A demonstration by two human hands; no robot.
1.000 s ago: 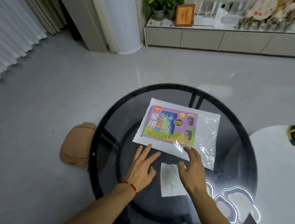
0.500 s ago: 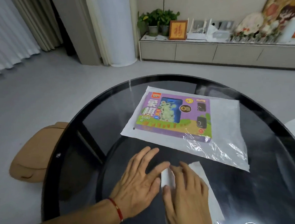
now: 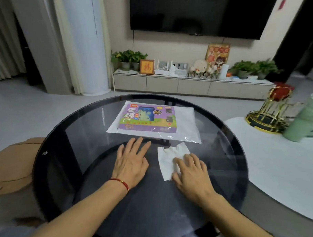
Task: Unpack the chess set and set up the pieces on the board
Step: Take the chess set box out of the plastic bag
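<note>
Both hands lie flat: the left hand (image 3: pixel 131 163) on the glass table (image 3: pixel 76 132), the right hand (image 3: pixel 192 173) pressing a white tissue (image 3: pixel 166 160). The chess set (image 3: pixel 148 118), apparently sealed in its plastic bag (image 3: pixel 186 123), sits just beyond. Find the bag's opening and slide the box out level.

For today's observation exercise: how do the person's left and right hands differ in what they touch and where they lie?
The left hand lies flat on bare glass table; the right hand presses the white tissue. The left hand's wrist wears a red bracelet; the right hand's does not. Both are open, palms down, near the bagged chess set.
</note>
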